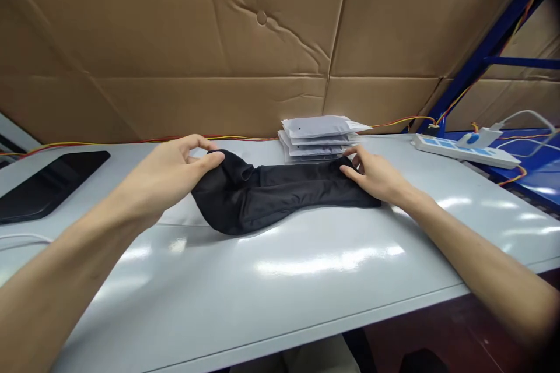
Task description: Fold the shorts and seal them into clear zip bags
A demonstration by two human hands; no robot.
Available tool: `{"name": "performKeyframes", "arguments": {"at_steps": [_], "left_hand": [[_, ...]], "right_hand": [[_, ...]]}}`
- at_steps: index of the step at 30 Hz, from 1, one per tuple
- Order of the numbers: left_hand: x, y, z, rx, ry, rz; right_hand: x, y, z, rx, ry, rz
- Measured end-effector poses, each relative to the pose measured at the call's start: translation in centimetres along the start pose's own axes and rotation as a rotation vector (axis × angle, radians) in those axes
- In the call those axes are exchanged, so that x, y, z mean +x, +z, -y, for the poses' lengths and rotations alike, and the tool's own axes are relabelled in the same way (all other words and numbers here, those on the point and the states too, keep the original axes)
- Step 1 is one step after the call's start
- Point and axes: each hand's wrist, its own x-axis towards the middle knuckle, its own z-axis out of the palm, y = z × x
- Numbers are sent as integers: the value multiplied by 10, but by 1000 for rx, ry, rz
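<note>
A black fabric piece (271, 195) lies stretched sideways across the grey table (306, 280). My left hand (168, 175) pinches its bunched left end between thumb and fingers, lifting that end slightly. At the fabric's right end my right hand (374, 173) rests with fingers pressed down on the cloth. Just behind the fabric sits a stack of grey flat pouches (319, 137).
A dark tablet-like panel (48, 183) lies at the far left. A white power strip (466, 150) with a plugged charger and cables sits at the back right on a blue rack. Cardboard sheets (219, 41) form the back wall. Coloured wires run along the table's rear edge.
</note>
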Motion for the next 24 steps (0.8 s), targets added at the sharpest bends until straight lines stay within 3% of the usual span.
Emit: {"name": "performKeyframes", "arguments": {"at_steps": [5, 12, 15, 21, 24], "left_hand": [[3, 14, -38, -181, 94, 88], [15, 66, -71, -248, 128, 238], [13, 80, -67, -119, 209, 310], [5, 83, -42, 152, 587, 210], [5, 88, -32, 264, 629, 297]], "right_hand": [[0, -1, -3, 24, -43, -1], [-1, -4, -3, 144, 1, -22], [-2, -7, -4, 219, 24, -20], [0, -14, -5, 334, 50, 9], [-1, -17, -4, 368, 79, 45]]}}
